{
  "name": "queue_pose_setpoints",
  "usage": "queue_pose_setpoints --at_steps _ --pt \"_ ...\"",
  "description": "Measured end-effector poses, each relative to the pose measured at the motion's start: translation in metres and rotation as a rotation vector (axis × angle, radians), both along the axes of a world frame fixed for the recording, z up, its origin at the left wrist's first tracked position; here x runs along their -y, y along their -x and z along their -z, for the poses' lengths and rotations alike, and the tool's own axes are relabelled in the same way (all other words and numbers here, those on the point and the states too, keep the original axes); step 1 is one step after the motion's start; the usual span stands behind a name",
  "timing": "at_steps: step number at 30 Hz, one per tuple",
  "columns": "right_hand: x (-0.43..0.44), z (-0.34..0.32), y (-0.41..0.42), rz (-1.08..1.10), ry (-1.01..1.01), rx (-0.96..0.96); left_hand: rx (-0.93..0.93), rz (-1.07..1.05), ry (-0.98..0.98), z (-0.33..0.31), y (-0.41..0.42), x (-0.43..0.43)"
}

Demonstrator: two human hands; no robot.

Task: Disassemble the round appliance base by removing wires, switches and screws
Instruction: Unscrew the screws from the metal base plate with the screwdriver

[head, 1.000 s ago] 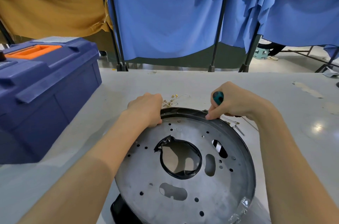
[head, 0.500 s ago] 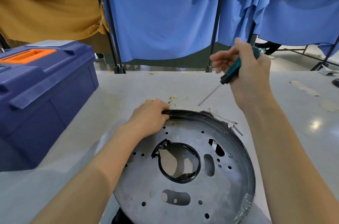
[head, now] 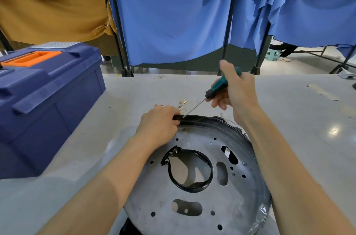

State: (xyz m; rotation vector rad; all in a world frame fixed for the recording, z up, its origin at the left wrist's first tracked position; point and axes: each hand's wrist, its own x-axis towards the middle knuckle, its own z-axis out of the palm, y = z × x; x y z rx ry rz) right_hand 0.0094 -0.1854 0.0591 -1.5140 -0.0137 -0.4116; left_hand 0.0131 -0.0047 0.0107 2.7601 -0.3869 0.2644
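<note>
Blue curtains back the table (head: 115, 100). My right hand (head: 237, 90) has brought the screwdriver (head: 217, 88) down, tip touching the round base (head: 192, 186) rim at twelve o'clock; my left hand (head: 159, 125) grips there, so prying comes next.

A: Count on the table (head: 289, 119)?
B: One round base (head: 192, 186). One screwdriver (head: 217, 88). One blue toolbox (head: 48, 100).
A: Hands?
B: Two: left hand (head: 157, 125), right hand (head: 237, 90).
A: Loose hardware?
B: Small brass bits (head: 182, 102) past the rim, too small to count.
</note>
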Motion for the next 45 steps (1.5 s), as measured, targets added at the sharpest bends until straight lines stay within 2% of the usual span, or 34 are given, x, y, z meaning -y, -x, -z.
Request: queue_pose_setpoints --at_steps 6,22,32,35,38,41,45 --pt "-0.004 0.005 -0.002 -0.023 0.223 -0.021 0.013 0.000 0.004 0.003 -0.001 -0.001" --pt "-0.005 0.004 -0.002 -0.045 0.305 -0.010 0.032 0.008 -0.005 0.002 0.001 -0.001" --pt "-0.016 -0.007 0.009 -0.154 0.516 0.144 0.019 0.028 -0.010 0.001 0.002 0.000" --pt "-0.019 -0.010 0.011 -0.171 0.598 0.149 0.098 0.076 0.238 -0.005 0.007 0.004" --pt "-0.019 -0.010 0.009 -0.115 0.692 0.119 0.078 0.251 0.539 -0.011 0.014 0.010" --pt "-0.018 -0.010 0.007 -0.107 0.686 0.068 0.059 0.337 0.614 -0.014 0.020 0.015" --pt "-0.021 -0.008 0.005 -0.166 0.620 0.051 0.078 0.341 0.637 -0.018 0.021 0.017"
